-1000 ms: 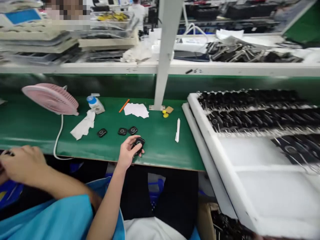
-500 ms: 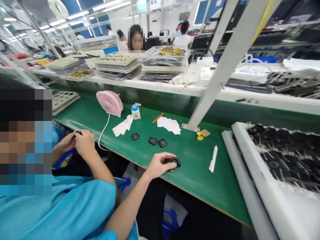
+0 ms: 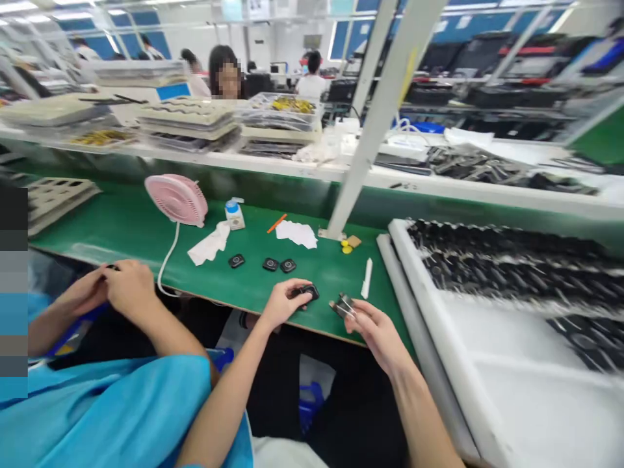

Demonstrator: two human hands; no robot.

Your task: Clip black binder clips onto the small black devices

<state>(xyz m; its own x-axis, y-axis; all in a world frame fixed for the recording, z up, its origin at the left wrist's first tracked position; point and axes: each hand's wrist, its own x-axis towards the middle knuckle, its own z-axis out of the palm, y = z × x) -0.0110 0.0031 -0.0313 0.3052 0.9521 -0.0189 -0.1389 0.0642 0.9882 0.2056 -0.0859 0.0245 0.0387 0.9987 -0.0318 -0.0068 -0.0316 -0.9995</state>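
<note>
My left hand (image 3: 283,303) is closed on a black device (image 3: 309,294) near the front edge of the green table (image 3: 205,276). Just to its right, my right hand (image 3: 373,325) grips a dark part (image 3: 343,305) with thin pale wires or prongs, held above the table edge. Beyond my left hand, black square pieces with round marks lie flat: two (image 3: 270,264) (image 3: 288,265) side by side and one (image 3: 236,260) farther left. A white rolled strip (image 3: 367,278) rests behind my right hand.
A white foam tray (image 3: 468,331) of black parts stands at right. Behind are a pink fan (image 3: 176,199), bottle (image 3: 234,215), white papers (image 3: 296,233), yellow pieces (image 3: 346,247) and a slanted post (image 3: 363,143). A co-worker's hands (image 3: 127,283) are at left.
My right hand has come into view from the right, holding the dark part with wires. The camera view has turned right, and my left hand still grips the black device.
</note>
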